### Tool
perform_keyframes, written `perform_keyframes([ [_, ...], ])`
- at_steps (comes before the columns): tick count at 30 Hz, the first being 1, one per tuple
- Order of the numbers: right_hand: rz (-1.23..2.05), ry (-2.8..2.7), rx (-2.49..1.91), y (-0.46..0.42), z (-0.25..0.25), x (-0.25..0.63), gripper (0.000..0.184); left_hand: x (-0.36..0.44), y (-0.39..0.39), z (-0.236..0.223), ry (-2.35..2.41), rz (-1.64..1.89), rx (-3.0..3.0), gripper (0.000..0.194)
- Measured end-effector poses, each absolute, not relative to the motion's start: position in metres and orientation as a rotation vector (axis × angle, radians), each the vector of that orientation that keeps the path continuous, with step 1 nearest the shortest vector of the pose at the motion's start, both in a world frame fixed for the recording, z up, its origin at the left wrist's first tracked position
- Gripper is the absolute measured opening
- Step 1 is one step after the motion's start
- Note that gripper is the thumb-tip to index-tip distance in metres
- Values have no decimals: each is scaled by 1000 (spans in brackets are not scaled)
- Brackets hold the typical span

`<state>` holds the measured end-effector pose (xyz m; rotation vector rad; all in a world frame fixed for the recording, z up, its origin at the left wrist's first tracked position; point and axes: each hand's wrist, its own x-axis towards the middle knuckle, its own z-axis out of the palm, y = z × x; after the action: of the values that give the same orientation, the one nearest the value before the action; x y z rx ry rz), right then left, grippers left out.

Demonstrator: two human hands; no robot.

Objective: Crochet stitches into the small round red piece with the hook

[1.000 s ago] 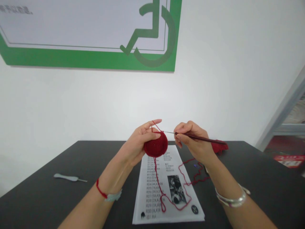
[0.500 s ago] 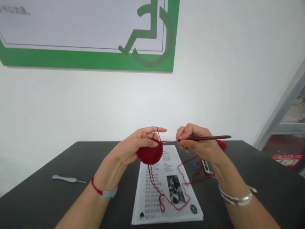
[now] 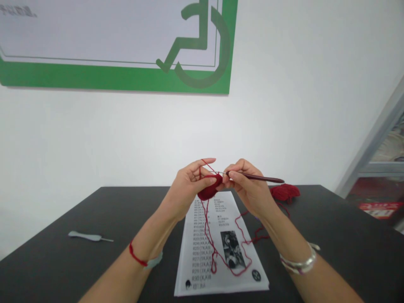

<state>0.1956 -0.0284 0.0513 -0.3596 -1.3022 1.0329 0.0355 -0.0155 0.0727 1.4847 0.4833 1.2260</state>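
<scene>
My left hand [image 3: 189,185] pinches a round red crochet piece [image 3: 208,191] between thumb and fingers. Its index finger is stretched out, with red yarn [image 3: 206,223] looped over it. My right hand [image 3: 248,181] is closed round the dark red handle of a crochet hook [image 3: 260,177]. The hook's thin metal shaft points left and reaches the upper edge of the crochet piece, crossing the yarn there. Right fingertips touch or nearly touch the piece's right side. From the work, yarn strands hang down onto a printed sheet [image 3: 202,288].
A ball of red yarn [image 3: 285,192] lies at the table's back right. Another hook with a pale grey handle [image 3: 85,236] rests on the dark table [image 3: 132,210] at left. Behind stands a white wall with a green-edged sign [image 3: 126,78].
My right hand and the hook have moved left to the crochet piece. My left hand has shifted slightly right and up, tilting the piece. The yarn ball now shows more fully.
</scene>
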Motion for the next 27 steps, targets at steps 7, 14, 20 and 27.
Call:
perform_keyframes([
  [7, 965, -1466, -266, -29, 57, 212, 12, 31, -19, 77, 454, 1227, 1460, 40],
  [14, 734, -1546, -396, -36, 55, 213, 11, 33, -22, 78, 494, 1253, 1475, 37],
  [20, 603, -1571, -463, -43, 55, 207, 11, 34, -24, 79, 523, 1291, 1489, 35],
  [27, 226, -1715, -627, -47, 48, 200, 11, 38, -26, 78, 621, 1437, 1536, 33],
])
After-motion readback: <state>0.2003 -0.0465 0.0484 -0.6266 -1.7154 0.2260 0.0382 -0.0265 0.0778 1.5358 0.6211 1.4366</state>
